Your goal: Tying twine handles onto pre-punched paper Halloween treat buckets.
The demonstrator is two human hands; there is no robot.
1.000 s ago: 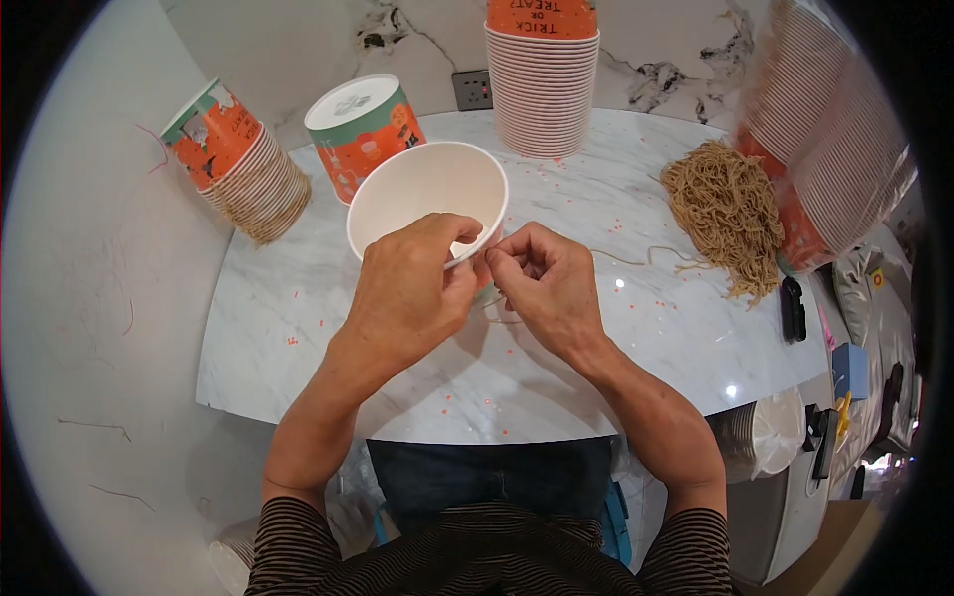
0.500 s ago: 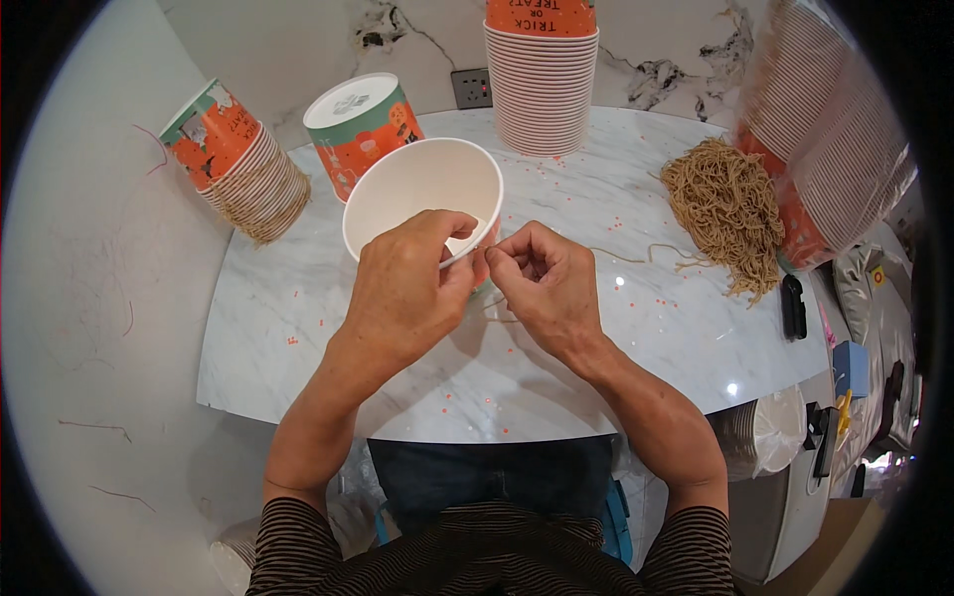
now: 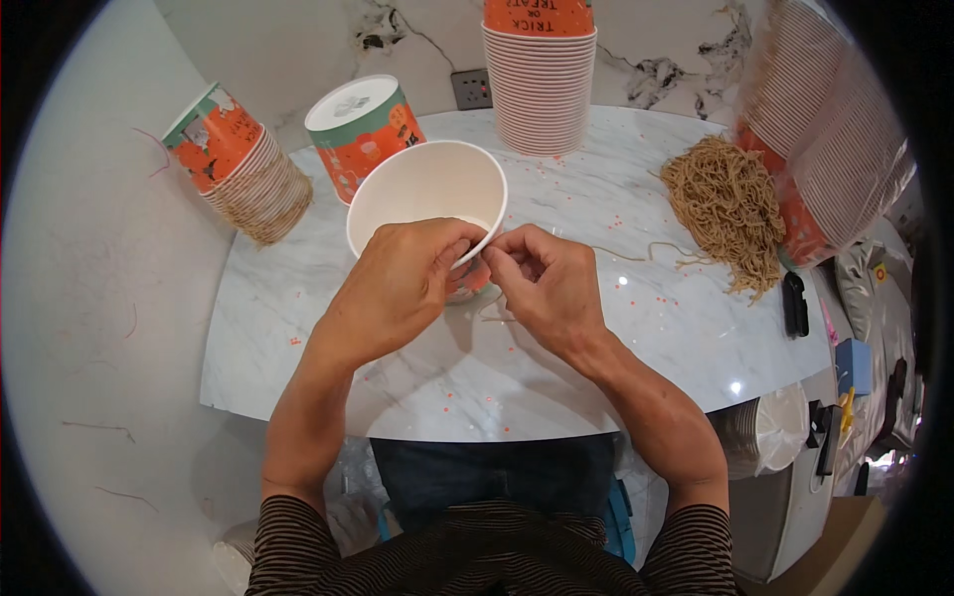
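A white-lined paper bucket tilts toward me at the middle of the table. My left hand is closed over its near rim, with fingertips inside the wall. Just outside the same rim, my right hand pinches thumb against forefinger. A short tan cord hangs out below the right hand, its upper end hidden by the fingers. Both hands' fingertips nearly meet at the bucket's wall. Part of the orange printed outside shows between them.
Behind stand an upturned printed bucket and a tall stack of buckets. Another stack, with cords hanging on it, leans at left. To the right lie a heap of tan cords, bagged buckets and a black tool.
My left hand has shifted slightly down and left, its fingertips now curled over the rim. The right hand stays pinched at the bucket's side.
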